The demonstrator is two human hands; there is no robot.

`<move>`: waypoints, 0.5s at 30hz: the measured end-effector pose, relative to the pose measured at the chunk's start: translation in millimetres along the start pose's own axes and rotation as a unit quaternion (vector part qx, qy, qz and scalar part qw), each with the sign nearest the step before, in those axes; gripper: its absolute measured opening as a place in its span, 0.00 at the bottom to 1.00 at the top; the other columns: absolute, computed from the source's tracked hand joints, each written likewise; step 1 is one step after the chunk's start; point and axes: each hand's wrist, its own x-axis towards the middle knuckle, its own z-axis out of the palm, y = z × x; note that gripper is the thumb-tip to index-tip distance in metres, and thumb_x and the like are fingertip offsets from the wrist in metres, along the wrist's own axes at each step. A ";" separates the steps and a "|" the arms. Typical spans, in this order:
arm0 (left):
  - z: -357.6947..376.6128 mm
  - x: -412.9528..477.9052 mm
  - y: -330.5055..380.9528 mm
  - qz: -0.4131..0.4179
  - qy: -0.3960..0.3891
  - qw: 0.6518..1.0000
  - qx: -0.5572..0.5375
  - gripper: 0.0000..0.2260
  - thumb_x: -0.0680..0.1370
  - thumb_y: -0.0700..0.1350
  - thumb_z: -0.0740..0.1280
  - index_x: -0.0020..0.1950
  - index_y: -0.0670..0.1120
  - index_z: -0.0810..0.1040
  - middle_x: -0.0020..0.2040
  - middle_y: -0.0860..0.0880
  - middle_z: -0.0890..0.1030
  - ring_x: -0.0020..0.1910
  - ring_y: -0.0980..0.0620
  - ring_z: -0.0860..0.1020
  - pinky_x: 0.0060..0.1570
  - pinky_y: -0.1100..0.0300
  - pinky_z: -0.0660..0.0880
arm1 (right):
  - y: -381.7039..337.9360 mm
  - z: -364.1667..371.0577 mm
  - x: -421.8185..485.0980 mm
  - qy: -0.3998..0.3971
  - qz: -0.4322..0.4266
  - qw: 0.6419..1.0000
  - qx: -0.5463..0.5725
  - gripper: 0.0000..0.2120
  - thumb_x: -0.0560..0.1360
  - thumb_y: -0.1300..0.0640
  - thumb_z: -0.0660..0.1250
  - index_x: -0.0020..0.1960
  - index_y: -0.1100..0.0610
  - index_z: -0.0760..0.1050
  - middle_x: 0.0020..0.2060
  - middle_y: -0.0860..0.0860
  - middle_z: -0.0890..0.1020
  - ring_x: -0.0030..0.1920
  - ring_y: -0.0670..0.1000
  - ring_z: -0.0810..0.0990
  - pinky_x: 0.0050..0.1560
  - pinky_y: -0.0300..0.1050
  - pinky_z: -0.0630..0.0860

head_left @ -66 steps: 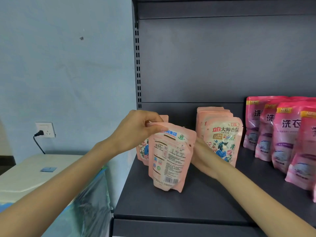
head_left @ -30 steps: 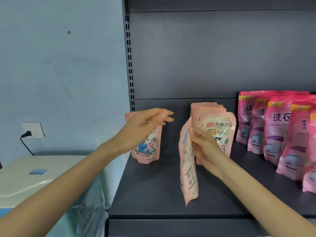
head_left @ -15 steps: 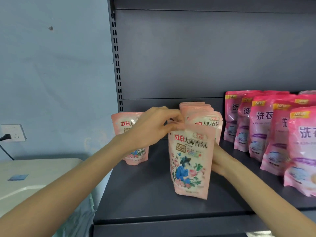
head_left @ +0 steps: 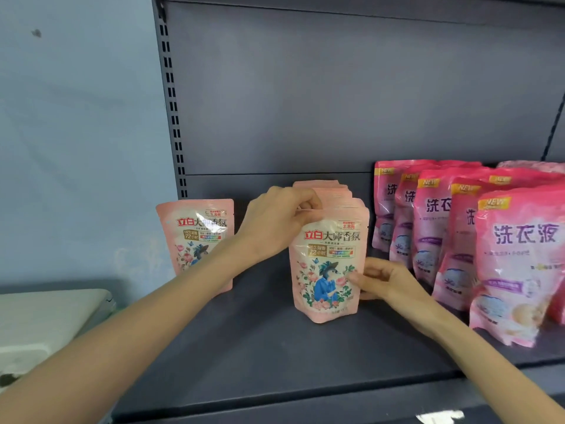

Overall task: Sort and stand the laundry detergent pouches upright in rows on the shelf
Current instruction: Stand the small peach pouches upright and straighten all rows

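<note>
A pale pink floral detergent pouch (head_left: pixel 328 267) stands upright on the dark grey shelf (head_left: pixel 269 356), at the front of a row of like pouches (head_left: pixel 333 194). My left hand (head_left: pixel 275 221) pinches its top left corner. My right hand (head_left: pixel 382 280) holds its lower right edge with fingers and thumb. Another pale pink pouch (head_left: pixel 195 240) stands alone at the shelf's left end, partly hidden by my left forearm. Bright pink pouches (head_left: pixel 443 221) stand in rows on the right.
The shelf's slotted upright (head_left: pixel 172 111) and grey back panel (head_left: pixel 305 96) close off the rear. A blue wall (head_left: pixel 76 133) lies to the left, with a whitish box (head_left: pixel 46 316) below it. Bare shelf surface runs along the front.
The pouch has been turned face-forward and set down against the front of the pale pink row. Both hands stayed on it, and the view came closer and shifted right.
</note>
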 end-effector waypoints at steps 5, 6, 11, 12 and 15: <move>13.9 4.6 9.0 -0.011 -0.022 0.991 -0.135 0.03 0.76 0.47 0.66 0.46 0.51 0.79 0.45 0.56 0.81 0.46 0.58 0.79 0.51 0.55 0.77 | 7.9 -11.7 -0.2 0.057 -0.014 0.998 0.003 0.06 0.73 0.70 0.65 0.42 0.63 0.79 0.39 0.50 0.86 0.39 0.47 0.84 0.37 0.38 0.80; 17.8 1.0 8.5 -0.017 -0.021 0.982 -0.185 0.03 0.77 0.47 0.65 0.46 0.51 0.79 0.45 0.56 0.81 0.45 0.58 0.79 0.50 0.57 0.76 | 8.1 -14.5 -0.2 0.071 -0.015 0.997 0.013 0.06 0.72 0.69 0.66 0.40 0.62 0.80 0.38 0.50 0.86 0.38 0.47 0.84 0.37 0.38 0.80; 53.9 -41.8 -14.5 -0.087 -0.014 0.938 -0.336 0.05 0.77 0.48 0.64 0.50 0.52 0.78 0.49 0.55 0.83 0.48 0.54 0.81 0.51 0.52 0.78 | 17.4 -27.5 -5.8 0.075 0.001 0.996 0.041 0.06 0.64 0.56 0.73 0.37 0.59 0.81 0.39 0.53 0.86 0.39 0.49 0.84 0.38 0.38 0.80; 59.8 -50.2 -20.1 -0.103 -0.032 0.935 -0.337 0.04 0.77 0.48 0.65 0.49 0.51 0.79 0.49 0.54 0.83 0.47 0.54 0.81 0.51 0.52 0.78 | 19.8 -28.3 -7.7 0.066 0.013 0.997 0.030 0.02 0.68 0.61 0.71 0.39 0.60 0.80 0.38 0.51 0.86 0.39 0.47 0.84 0.39 0.38 0.80; 68.6 -67.8 -29.4 -0.118 -0.117 0.940 -0.300 0.06 0.75 0.47 0.68 0.48 0.47 0.82 0.46 0.53 0.84 0.45 0.56 0.82 0.50 0.58 0.77 | 25.6 -30.3 -10.0 0.050 0.033 0.998 -0.019 0.05 0.71 0.70 0.68 0.42 0.62 0.78 0.37 0.50 0.85 0.38 0.45 0.83 0.40 0.35 0.79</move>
